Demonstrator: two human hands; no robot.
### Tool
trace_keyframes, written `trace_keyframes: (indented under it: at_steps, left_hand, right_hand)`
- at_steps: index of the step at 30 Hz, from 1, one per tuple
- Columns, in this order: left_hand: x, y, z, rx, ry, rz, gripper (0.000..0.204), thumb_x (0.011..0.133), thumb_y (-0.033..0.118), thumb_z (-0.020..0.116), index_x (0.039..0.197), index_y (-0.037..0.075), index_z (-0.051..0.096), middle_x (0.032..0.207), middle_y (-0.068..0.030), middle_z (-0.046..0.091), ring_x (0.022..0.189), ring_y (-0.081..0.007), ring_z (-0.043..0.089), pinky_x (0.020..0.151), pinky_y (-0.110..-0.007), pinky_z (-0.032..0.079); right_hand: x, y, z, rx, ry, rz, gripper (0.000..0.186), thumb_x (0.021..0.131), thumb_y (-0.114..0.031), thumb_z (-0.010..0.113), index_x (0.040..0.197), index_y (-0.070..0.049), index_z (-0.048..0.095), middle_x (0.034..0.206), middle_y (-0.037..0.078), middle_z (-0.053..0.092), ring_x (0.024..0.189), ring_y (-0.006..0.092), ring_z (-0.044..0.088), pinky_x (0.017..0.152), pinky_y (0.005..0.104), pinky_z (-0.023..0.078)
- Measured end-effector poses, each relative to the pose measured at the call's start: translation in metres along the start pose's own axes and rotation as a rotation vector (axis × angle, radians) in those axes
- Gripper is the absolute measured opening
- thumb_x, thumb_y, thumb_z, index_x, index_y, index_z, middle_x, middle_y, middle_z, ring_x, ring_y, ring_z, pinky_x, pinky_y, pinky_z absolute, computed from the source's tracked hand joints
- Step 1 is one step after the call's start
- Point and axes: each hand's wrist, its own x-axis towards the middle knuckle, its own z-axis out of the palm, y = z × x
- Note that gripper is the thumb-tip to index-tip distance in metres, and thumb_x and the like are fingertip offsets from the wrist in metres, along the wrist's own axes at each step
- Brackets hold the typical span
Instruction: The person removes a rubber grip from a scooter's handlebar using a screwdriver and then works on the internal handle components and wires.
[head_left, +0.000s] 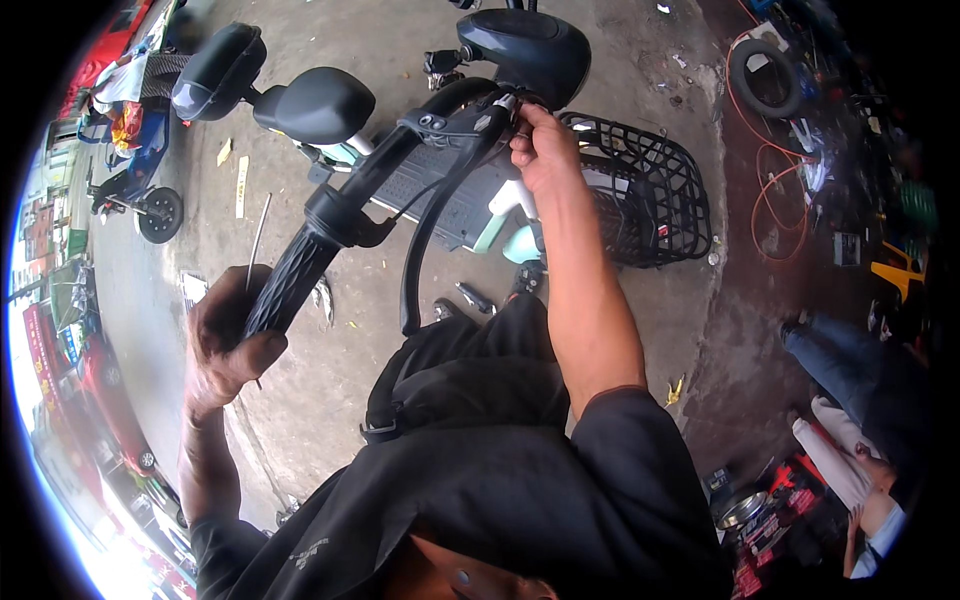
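Observation:
My left hand (228, 335) is closed around the end of a black ribbed handlebar grip (297, 275). A thin metal rod (259, 230) sticks up past its fingers, its lower tip showing below the thumb. From the lever mount (460, 132) a black brake lever (425, 245) curves down toward me. At the inner end of that mount my right hand (545, 148) has its fingers pinched together by a small silver fitting (507, 103); what lies between the fingertips is hidden. Beneath the bar stands a pale green scooter with a grey footboard (435, 190).
Two black seats (322, 105) lie beyond the bar, and a black wire basket (640, 195) is at the right. On the ground are a tire (765, 78), an orange hose (762, 195) and a small dark tool (475, 297). Other people are at the lower right and upper left.

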Motion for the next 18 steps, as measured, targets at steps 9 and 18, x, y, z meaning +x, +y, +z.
trace_keyframes:
  at_steps: [9,18]
  left_hand:
    - [-0.004,-0.003,-0.006,0.097,0.037,-0.037,0.06,0.064,0.034,0.074,0.107,-0.003,0.055,0.081,0.0,0.052,0.071,-0.008,0.046,0.063,-0.022,0.036]
    - [-0.015,-0.012,-0.012,0.352,0.116,0.094,0.053,0.066,0.029,0.073,0.107,-0.001,0.058,0.072,-0.0005,0.055,0.061,-0.0077,0.049,0.056,-0.022,0.038]
  right_hand:
    - [-0.003,0.014,-0.016,0.058,-0.248,-0.169,0.011,0.086,-0.014,0.06,0.09,-0.005,0.063,0.064,-0.001,0.049,0.049,0.0081,0.044,0.039,0.0207,0.032]
    - [-0.004,0.022,-0.019,-0.026,-0.327,-0.259,0.009,0.086,-0.016,0.058,0.088,-0.007,0.057,0.064,-0.001,0.047,0.053,0.0093,0.049,0.042,0.0218,0.038]
